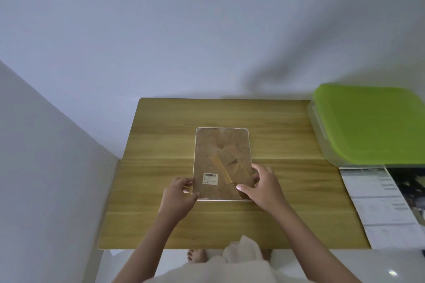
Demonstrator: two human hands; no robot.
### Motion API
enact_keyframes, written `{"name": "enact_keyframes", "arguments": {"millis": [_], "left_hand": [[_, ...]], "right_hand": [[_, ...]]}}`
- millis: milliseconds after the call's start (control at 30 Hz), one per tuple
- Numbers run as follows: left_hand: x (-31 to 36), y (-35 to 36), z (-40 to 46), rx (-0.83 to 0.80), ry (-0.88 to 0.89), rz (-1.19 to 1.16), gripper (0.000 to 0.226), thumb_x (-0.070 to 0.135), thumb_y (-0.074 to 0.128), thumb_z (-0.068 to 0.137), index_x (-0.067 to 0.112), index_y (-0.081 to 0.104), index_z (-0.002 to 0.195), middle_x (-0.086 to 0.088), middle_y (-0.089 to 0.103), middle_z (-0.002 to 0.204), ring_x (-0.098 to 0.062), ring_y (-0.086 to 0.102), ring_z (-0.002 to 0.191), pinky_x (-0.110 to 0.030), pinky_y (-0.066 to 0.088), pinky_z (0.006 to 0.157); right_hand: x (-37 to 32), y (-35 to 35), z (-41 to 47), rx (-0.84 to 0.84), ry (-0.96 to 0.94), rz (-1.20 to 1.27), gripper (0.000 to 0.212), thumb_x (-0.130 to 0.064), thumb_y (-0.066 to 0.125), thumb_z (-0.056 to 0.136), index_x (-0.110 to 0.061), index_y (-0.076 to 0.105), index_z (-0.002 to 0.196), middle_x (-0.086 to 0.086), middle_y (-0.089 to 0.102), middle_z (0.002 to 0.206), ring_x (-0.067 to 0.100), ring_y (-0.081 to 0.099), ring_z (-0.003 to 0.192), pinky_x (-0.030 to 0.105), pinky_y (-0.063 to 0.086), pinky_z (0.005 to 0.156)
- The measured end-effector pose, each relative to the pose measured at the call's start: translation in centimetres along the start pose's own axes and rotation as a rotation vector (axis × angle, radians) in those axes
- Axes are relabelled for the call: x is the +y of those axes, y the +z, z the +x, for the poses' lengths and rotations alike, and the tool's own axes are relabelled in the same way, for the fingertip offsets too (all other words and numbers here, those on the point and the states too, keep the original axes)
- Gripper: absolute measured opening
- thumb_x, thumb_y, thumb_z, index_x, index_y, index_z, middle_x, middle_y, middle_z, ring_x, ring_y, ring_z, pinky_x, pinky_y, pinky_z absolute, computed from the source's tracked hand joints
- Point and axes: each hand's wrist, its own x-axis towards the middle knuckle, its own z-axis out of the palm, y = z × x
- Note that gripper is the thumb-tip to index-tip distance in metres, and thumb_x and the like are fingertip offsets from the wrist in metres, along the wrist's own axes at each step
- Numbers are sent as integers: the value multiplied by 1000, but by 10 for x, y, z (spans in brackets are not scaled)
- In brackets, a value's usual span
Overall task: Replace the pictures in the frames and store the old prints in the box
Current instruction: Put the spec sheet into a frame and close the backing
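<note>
A picture frame (pixel 220 151) lies face down in the middle of the wooden table (pixel 161 135), its brown backing board up, with a white barcode label (pixel 210 178) and a folded-flat stand (pixel 232 163) on it. My left hand (pixel 181 195) grips the frame's lower left edge, fingers curled round it. My right hand (pixel 262 187) rests on the lower right corner, thumb pressed on the backing and fingers curled over the right edge. A clear storage box with a green lid (pixel 372 124), closed, sits at the table's right.
Printed sheets (pixel 381 204) lie at the table's right edge, below the box. White walls close in behind and on the left. My bare foot (pixel 195 255) shows on the floor under the table's near edge.
</note>
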Motion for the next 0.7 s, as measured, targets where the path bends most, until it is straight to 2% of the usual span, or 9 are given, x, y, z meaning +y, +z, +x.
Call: {"name": "enact_keyframes", "arguments": {"millis": [133,267,400,567,700], "left_hand": [[-6,1,1,44,40,17,26,12,68,82,12,68,108,12,60,91,6,59,74,-5,42,63],[-11,3,1,71,63,-13,27,8,71,79,10,71,106,19,61,83,3,63,69,-5,44,64],[-15,5,2,99,107,-62,27,2,73,75,9,71,102,18,63,82,10,61,77,-3,44,63],[-20,3,5,68,141,-98,30,4,73,75,17,68,101,10,66,82,1,62,81,-7,47,64],[-22,-1,12,-39,194,-49,37,6,72,76,18,67,111,6,62,87,0,61,78,-6,45,63]], "right_hand": [[3,4,-3,9,1,29,78,-35,82,68,-20,44,134,0,46,108,10,53,86,21,42,75],[9,6,-2,2,-17,70,80,-37,82,67,-21,43,135,-1,46,110,8,52,88,22,41,77],[11,4,1,-52,-32,78,88,-36,81,69,-30,33,142,0,44,112,0,46,91,23,40,84],[13,0,12,-160,-9,59,97,-38,82,67,-36,25,146,3,44,128,17,46,117,32,38,102],[13,0,20,-197,6,36,104,-37,84,63,-37,23,146,4,40,142,20,38,131,35,33,108]]}}
